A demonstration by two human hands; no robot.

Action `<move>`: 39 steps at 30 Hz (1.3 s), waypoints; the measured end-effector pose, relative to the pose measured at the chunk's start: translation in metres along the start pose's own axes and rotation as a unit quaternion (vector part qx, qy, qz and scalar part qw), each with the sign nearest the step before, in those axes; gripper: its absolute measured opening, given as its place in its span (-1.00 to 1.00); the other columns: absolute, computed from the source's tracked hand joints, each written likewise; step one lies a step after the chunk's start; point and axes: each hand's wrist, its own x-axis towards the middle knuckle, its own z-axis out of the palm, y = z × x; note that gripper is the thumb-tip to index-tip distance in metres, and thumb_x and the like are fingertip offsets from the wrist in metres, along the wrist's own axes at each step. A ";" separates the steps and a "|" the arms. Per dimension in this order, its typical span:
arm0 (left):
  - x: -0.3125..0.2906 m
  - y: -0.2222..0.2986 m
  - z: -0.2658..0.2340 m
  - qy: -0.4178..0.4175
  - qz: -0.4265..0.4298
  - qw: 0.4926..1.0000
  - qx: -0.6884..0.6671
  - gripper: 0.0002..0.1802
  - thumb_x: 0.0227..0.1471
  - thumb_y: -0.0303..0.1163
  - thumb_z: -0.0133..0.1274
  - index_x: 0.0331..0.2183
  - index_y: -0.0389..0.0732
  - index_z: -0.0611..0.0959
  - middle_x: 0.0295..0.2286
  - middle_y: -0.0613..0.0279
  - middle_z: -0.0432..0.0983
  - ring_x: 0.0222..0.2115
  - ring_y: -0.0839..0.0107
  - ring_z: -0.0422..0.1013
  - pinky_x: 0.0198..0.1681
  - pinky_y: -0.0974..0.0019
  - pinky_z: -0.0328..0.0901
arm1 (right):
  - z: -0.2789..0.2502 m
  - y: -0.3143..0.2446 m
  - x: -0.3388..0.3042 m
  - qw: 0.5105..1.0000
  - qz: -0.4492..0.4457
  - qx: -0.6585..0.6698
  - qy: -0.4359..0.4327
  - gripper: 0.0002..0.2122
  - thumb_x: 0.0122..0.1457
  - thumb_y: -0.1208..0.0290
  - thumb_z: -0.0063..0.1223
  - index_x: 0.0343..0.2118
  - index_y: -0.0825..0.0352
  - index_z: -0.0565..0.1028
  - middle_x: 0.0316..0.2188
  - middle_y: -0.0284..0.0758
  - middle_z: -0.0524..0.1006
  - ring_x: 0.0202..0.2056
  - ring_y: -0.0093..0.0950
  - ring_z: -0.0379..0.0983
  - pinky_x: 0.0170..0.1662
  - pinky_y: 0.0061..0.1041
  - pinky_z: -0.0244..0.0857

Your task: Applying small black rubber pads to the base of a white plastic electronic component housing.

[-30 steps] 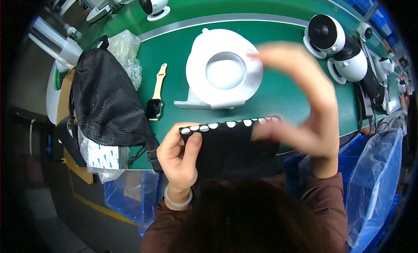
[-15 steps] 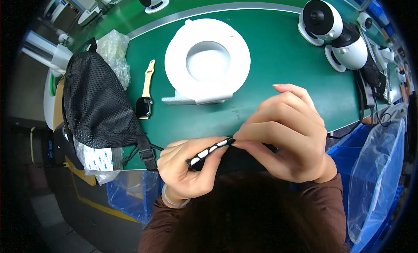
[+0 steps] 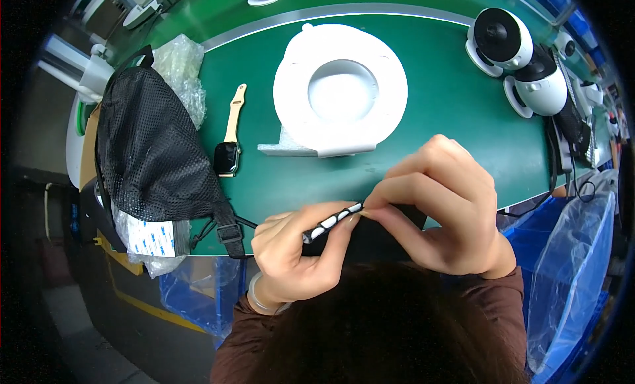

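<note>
Between the thumb and fingers of my left hand (image 3: 294, 252) is a narrow black strip with a row of white oval pads (image 3: 334, 221), tilted up to the right. My right hand (image 3: 446, 212) pinches at the strip's upper right end with thumb and forefinger, its other fingers curled. Whatever small bit lies in that pinch is hidden. Under both hands lies a dark, flat black thing (image 3: 380, 240), partly covered by my hands and hair; its kind is unclear. Beyond them stands a white ring-shaped device (image 3: 291, 86) with a round opening, beside a grey foam-like piece (image 3: 281, 148).
A smartwatch (image 3: 227, 158) with a cream band lies left on the green table (image 3: 436, 86). Farther left are a black mesh bag (image 3: 152, 146), bubble wrap (image 3: 182, 66) and a stack of white printed sheets (image 3: 151, 238). White-and-black round devices (image 3: 499, 40) and cables stand right, above blue bins (image 3: 562, 271).
My left hand and the strip have shifted slightly right and up. My right fingers have curled in more. The table's things appear moved within the view, as the head has turned a little.
</note>
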 end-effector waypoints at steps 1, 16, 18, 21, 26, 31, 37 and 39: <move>-0.001 -0.002 0.000 0.002 -0.001 1.000 0.000 -0.81 -0.37 -0.69 0.10 -0.52 -0.33 0.54 -0.65 0.14 0.48 -0.66 0.45 0.44 -0.59 0.53 0.26 | 0.002 -0.001 0.001 1.000 -0.001 0.001 -0.002 -0.80 -0.42 0.58 0.17 -0.61 0.28 0.44 -0.63 -0.42 0.37 -0.62 -0.47 0.23 -0.56 -0.54 0.07; 0.013 -0.018 -0.001 0.040 -0.005 0.999 0.036 -0.78 -0.39 -0.63 0.11 -0.50 -0.25 0.59 -0.29 0.05 0.39 -0.60 0.38 0.45 -0.52 0.48 0.30 | 0.019 0.000 0.034 0.996 0.047 -0.030 0.071 -0.88 -0.20 0.69 0.03 -0.53 0.40 0.42 -0.52 -0.24 0.48 -0.51 -0.46 0.41 -0.42 -0.61 0.27; 0.018 -0.021 -0.002 0.010 -0.024 0.999 0.032 -0.80 -0.38 -0.59 0.11 -0.51 -0.22 0.58 -0.32 0.11 0.42 -0.59 0.35 0.45 -0.57 0.45 0.29 | 0.027 -0.001 0.039 0.992 0.102 -0.041 0.066 -0.92 -0.18 0.66 0.04 -0.55 0.40 0.42 -0.56 -0.28 0.47 -0.53 -0.50 0.40 -0.43 -0.62 0.24; 0.021 -0.021 -0.003 0.005 -0.002 0.999 0.032 -0.81 -0.37 -0.58 0.11 -0.51 -0.22 0.57 -0.35 0.16 0.43 -0.59 0.31 0.44 -0.59 0.44 0.28 | 0.025 -0.003 0.040 0.993 0.095 -0.056 0.039 -0.92 -0.19 0.64 0.06 -0.58 0.39 0.42 -0.59 -0.31 0.46 -0.57 -0.51 0.36 -0.46 -0.64 0.18; 0.020 -0.021 -0.002 0.009 -0.004 0.999 0.033 -0.80 -0.36 -0.58 0.09 -0.49 -0.22 0.55 -0.36 0.19 0.43 -0.58 0.28 0.43 -0.59 0.42 0.29 | 0.027 -0.001 0.040 0.994 0.096 -0.036 0.045 -0.92 -0.20 0.63 0.06 -0.58 0.37 0.42 -0.62 -0.33 0.44 -0.59 -0.53 0.33 -0.48 -0.67 0.13; 0.021 -0.022 -0.002 0.012 0.019 0.999 0.026 -0.78 -0.36 -0.58 0.08 -0.47 -0.23 0.55 -0.36 0.18 0.42 -0.58 0.27 0.43 -0.59 0.41 0.29 | 0.027 -0.003 0.040 0.993 0.097 -0.047 0.039 -0.92 -0.20 0.64 0.05 -0.59 0.37 0.42 -0.62 -0.34 0.44 -0.58 -0.53 0.32 -0.47 -0.67 0.13; 0.020 -0.021 -0.002 0.007 0.003 1.000 0.017 -0.77 -0.37 -0.59 0.07 -0.47 -0.23 0.54 -0.37 0.18 0.42 -0.57 0.25 0.42 -0.59 0.40 0.29 | 0.030 -0.002 0.039 0.994 0.089 -0.050 0.042 -0.92 -0.20 0.64 0.05 -0.58 0.37 0.41 -0.61 -0.34 0.43 -0.58 -0.54 0.30 -0.46 -0.67 0.12; 0.020 -0.022 -0.002 0.006 0.002 1.000 0.016 -0.77 -0.37 -0.59 0.07 -0.47 -0.23 0.54 -0.37 0.18 0.42 -0.57 0.25 0.42 -0.59 0.40 0.29 | 0.030 -0.002 0.039 0.994 0.088 -0.053 0.037 -0.93 -0.19 0.65 0.04 -0.58 0.39 0.41 -0.59 -0.33 0.43 -0.56 -0.56 0.30 -0.46 -0.69 0.13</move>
